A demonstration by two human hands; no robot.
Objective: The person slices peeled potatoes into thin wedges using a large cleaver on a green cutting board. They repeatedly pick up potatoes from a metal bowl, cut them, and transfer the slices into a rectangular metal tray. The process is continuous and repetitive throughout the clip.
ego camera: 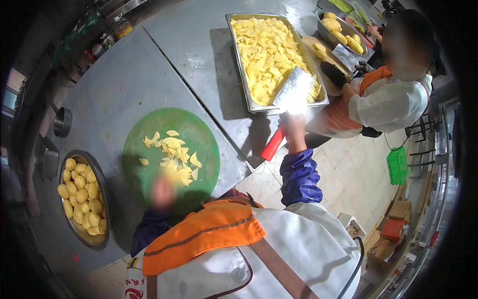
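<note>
My right hand (294, 129) grips the red handle of a cleaver (293, 89), whose broad metal blade lies over the near right corner of a deep steel tray (244, 80). Sliced peeled potatoes (269, 56) fill that tray. A glare covers the part where blade and handle meet. On a round green cutting board (134, 149), loose potato slices (173, 149) lie scattered. My left hand (163, 192) is over the near edge of the board, blurred, with something pale yellow at its fingers; its grip does not show. An oval metal basin (104, 228) of whole peeled potatoes (82, 194) stands at the left.
At the right, a co-worker (392, 97) with a black-gloved hand stands at a wooden board (328, 59) with potato pieces and a blade. A bowl of potatoes (326, 35) is behind it. A seam crosses the metal table (112, 97). A small round pan (62, 122) stands far left.
</note>
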